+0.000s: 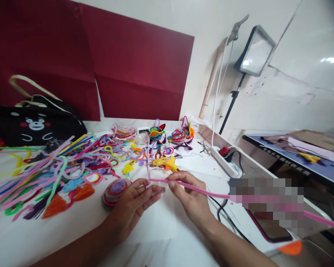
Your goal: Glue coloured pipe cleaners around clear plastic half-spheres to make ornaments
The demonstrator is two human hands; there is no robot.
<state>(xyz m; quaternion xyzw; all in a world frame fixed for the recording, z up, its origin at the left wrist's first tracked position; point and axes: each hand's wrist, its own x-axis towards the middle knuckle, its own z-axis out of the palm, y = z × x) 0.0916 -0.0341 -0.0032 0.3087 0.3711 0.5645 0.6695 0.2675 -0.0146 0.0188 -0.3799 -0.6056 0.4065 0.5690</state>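
Over the white tabletop (161, 226), seen from the head camera, the left hand (133, 204) and right hand (187, 196) both hold a pink pipe cleaner (200, 190), fingers pinched on its near end; it runs off rightward. Just beyond lies a yellow glue gun (164, 162), with a heap of coloured pipe cleaners (44, 174) to the left.

Both hands (136, 202) (187, 196) pinch pink pipe cleaner (200, 190); yellow glue gun (165, 162) just behind.
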